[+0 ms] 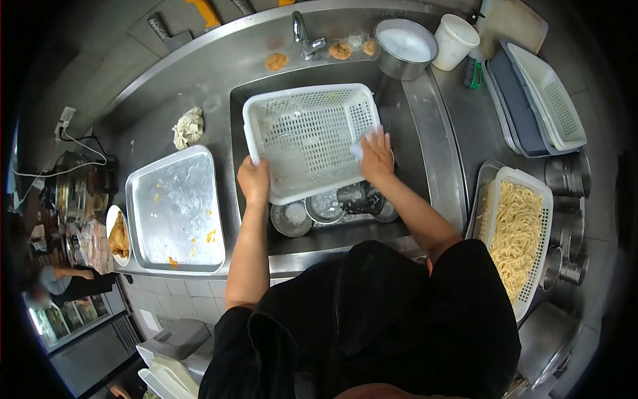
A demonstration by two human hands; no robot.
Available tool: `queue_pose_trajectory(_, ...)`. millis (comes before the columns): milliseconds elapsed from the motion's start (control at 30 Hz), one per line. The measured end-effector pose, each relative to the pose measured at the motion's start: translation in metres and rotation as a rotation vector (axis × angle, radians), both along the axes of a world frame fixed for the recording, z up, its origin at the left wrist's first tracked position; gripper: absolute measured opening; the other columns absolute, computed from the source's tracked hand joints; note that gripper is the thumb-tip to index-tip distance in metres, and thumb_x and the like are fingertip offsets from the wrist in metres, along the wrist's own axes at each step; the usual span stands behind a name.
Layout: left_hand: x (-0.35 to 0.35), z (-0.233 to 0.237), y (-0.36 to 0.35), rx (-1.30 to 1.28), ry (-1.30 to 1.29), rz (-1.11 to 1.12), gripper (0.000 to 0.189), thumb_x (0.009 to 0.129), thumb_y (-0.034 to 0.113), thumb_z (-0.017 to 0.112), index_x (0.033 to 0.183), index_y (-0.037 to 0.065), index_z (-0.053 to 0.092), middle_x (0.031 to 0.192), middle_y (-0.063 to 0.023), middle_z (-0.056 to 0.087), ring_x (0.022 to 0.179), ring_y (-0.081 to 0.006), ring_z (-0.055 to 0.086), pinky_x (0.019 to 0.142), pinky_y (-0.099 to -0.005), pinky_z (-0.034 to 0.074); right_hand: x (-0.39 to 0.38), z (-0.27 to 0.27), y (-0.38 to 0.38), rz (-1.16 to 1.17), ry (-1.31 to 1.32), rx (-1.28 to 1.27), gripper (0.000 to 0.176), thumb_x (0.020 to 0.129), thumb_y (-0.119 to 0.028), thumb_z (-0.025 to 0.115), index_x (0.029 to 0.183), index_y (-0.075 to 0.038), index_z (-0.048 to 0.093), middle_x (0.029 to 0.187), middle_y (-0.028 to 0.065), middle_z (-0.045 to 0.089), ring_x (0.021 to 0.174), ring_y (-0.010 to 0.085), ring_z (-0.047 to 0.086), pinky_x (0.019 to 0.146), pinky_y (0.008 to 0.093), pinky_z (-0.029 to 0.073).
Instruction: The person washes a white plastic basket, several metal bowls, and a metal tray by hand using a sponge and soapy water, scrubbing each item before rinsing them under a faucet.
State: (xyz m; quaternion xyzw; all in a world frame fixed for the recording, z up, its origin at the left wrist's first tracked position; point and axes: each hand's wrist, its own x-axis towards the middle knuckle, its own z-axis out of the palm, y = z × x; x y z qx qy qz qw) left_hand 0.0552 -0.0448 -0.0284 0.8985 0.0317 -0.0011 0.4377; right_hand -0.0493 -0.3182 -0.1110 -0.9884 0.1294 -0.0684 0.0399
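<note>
A white perforated plastic basket point(302, 136) is held tilted over the sink point(415, 159). My left hand point(254, 179) grips its near left corner, thumb on the rim. At the basket's right end, my right hand point(377, 158) presses a whitish cloth or pad point(357, 150) against the wall, fingers stretched over it; whether it is cloth or sponge I cannot make out. Below the basket's near edge, metal bowls point(292, 219) and a black item point(359, 198) lie in the sink, partly covered by the basket.
Left of the sink are a soiled metal tray point(176, 206) and a crumpled rag point(189, 128). The faucet point(306, 40) and a pot of whitish liquid point(406, 48) stand behind. On the right is a basket of noodles point(518, 233). A person point(63, 279) is at far left.
</note>
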Motion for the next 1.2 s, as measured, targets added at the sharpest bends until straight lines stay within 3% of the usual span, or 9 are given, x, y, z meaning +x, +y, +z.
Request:
queue_pose_trajectory(133,-0.002,0.001,-0.001,-0.014,0.02,0.022,0.022,0.075,0.013,0.056,0.087,-0.004,0.061,0.071,-0.0151,0.063,0.066,-0.0208,0.06,0.065,-0.0334,0.047,-0.023,-0.001,0.03,0.022,0.225,0.341,0.059,0.079,-0.024,0.053,0.129,0.003,0.04,0.137,0.0198,0.034,0.132,0.0337,0.024,0.11,0.0443,0.014)
queue_pose_trajectory(333,-0.023,-0.02,-0.027,-0.186,-0.052,-0.026,0.018,0.075,0.01,0.056,0.087,-0.003,0.061,0.073,-0.0113,0.064,0.067,-0.0164,0.059,0.065,-0.0314,0.047,0.017,0.0,0.085,0.227,0.198,0.821,0.022,0.077,-0.021,0.056,0.092,-0.006,0.061,0.092,0.0168,0.063,0.088,0.0341,0.059,0.079,0.0445,0.046)
queue_pose_trajectory(500,-0.019,0.002,-0.028,-0.199,-0.144,-0.029,0.018,0.076,0.01,0.056,0.088,-0.003,0.061,0.076,-0.0136,0.065,0.068,-0.0185,0.061,0.065,-0.0319,0.048,0.02,0.018,0.088,0.581,-0.187,0.754,0.02,0.076,-0.012,0.054,0.094,-0.01,0.064,0.1,0.0128,0.063,0.093,0.032,0.06,0.08,0.0418,0.047)
queue_pose_trajectory(633,-0.014,0.007,0.001,-0.189,-0.137,0.022,0.017,0.076,0.009,0.058,0.087,-0.003,0.061,0.073,-0.0126,0.064,0.066,-0.0163,0.06,0.064,-0.0308,0.047,0.009,0.011,-0.003,0.431,-0.036,0.145,0.012,0.074,-0.017,0.059,0.085,-0.016,0.066,0.089,0.0107,0.063,0.082,0.0275,0.06,0.069,0.0424,0.047)
queue_pose_trajectory(733,-0.017,-0.004,-0.013,-0.203,-0.141,0.012,0.017,0.075,0.01,0.058,0.087,-0.003,0.061,0.072,-0.0124,0.064,0.066,-0.0168,0.06,0.064,-0.0311,0.047,0.025,-0.005,0.059,0.037,0.256,0.898,0.017,0.071,-0.013,0.06,0.086,-0.016,0.066,0.093,0.0096,0.063,0.086,0.0265,0.059,0.071,0.0419,0.046)
queue_pose_trajectory(800,-0.013,-0.013,-0.02,-0.202,-0.108,-0.013,0.018,0.075,0.01,0.057,0.086,-0.002,0.061,0.072,-0.0124,0.063,0.066,-0.0165,0.06,0.064,-0.0311,0.047,0.027,0.014,0.111,0.528,0.003,0.513,0.021,0.071,-0.013,0.06,0.09,-0.015,0.067,0.102,0.0062,0.063,0.09,0.0235,0.059,0.078,0.0409,0.044)
queue_pose_trajectory(900,-0.009,-0.019,-0.012,-0.308,-0.087,0.057,0.019,0.074,0.008,0.055,0.088,-0.004,0.06,0.077,-0.0132,0.065,0.071,-0.016,0.061,0.066,-0.0306,0.048,0.025,0.029,0.102,0.695,-0.179,0.705,0.021,0.075,-0.014,0.059,0.094,-0.019,0.067,0.103,0.0042,0.062,0.097,0.0237,0.056,0.083,0.041,0.043)
queue_pose_trajectory(1100,-0.014,-0.031,0.001,-0.535,0.022,0.088,0.022,0.076,0.003,0.053,0.096,-0.004,0.059,0.088,-0.0095,0.065,0.075,-0.0151,0.06,0.069,-0.0276,0.047,0.032,0.059,0.066,0.493,0.407,0.462,0.016,0.075,-0.012,0.06,0.089,-0.017,0.065,0.105,0.0067,0.061,0.102,0.027,0.053,0.086,0.0393,0.042)
queue_pose_trajectory(1200,-0.027,-0.041,-0.016,-0.649,0.107,0.088,0.021,0.077,0.002,0.052,0.096,-0.004,0.059,0.088,-0.008,0.064,0.074,-0.0144,0.059,0.068,-0.0269,0.047,0.031,0.06,0.12,0.587,0.239,0.448,0.015,0.076,-0.013,0.061,0.091,-0.015,0.063,0.101,0.0107,0.062,0.1,0.0286,0.055,0.083,0.0399,0.044)
